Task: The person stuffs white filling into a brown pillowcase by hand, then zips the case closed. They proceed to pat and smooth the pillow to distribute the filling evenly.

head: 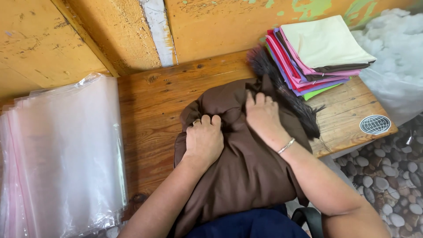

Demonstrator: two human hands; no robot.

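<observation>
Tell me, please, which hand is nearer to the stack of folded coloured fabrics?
Right. The right hand lies on the brown cushion just below-left of the stack; the left hand grips the cushion farther left.

Both arms reach forward, side by side. The left hand [203, 140] is curled into a fist, knuckles up. Just beside it, the right hand [263, 115] lies flatter, fingers tucked in.

Cushion [246, 167]: plain dark brown w/ black fringe [286, 88]. Fabric stack [317, 53]: cream on top, then brown, pink, red, purple, green edges. Bags [61, 154]: clear, pinkish edge. Table [154, 114]: orange-brown wood. Wall [211, 22]: yellow, green flecks, white strip. Stuffing [396, 48]: white. Pebbles [387, 176]: grey/white. Sticker [375, 124]: black, white globe grid.
</observation>
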